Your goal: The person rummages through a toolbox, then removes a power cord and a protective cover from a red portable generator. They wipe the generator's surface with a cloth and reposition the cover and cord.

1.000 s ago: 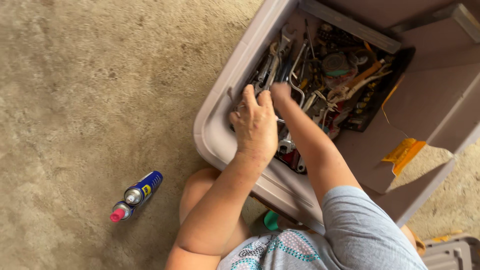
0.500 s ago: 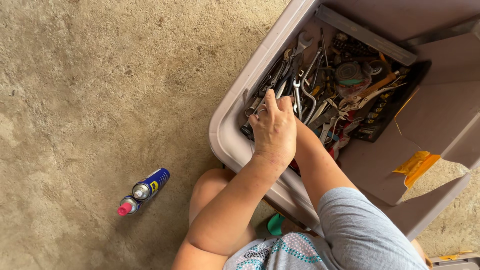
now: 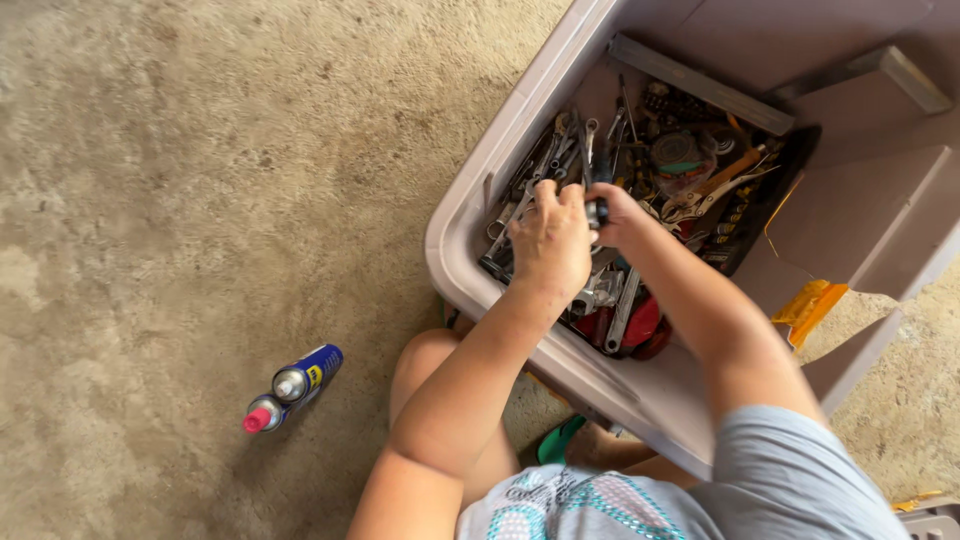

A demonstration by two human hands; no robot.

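Two spray cans (image 3: 293, 387) lie side by side on the concrete floor (image 3: 200, 200) at 8 o'clock in the view, well apart from the bin. One can is blue with a yellow label patch and a grey top; the other, just beside it, ends in a red cap. A yellow-orange flat piece (image 3: 812, 308) lies at 4 o'clock, against the outer edge of the bin.

One large grey-beige plastic bin (image 3: 470, 215) fills the 1 to 3 o'clock area. Inside it lies a dense pile of hand tools (image 3: 680, 170): many metal wrenches, at least one orange-handled tool, and a red item (image 3: 645, 325) at the 6 o'clock end of the pile. The wrenches overlap too much for an exact count. One long grey bar (image 3: 700, 85) lies across the 12 o'clock end of the bin.

Both hands are inside the bin, touching each other near the middle of the view. The left hand (image 3: 550, 245) is curled, back upward, fingers bent down among the wrenches (image 3: 560, 150) at the bin's 9 o'clock side; whether it grips one cannot be determined. The right hand (image 3: 618, 212) is closed around a small dark object (image 3: 597, 212) at its fingertips, just beside the left hand's knuckles.

One knee (image 3: 430, 355) shows at 6 o'clock, just outside the bin wall.
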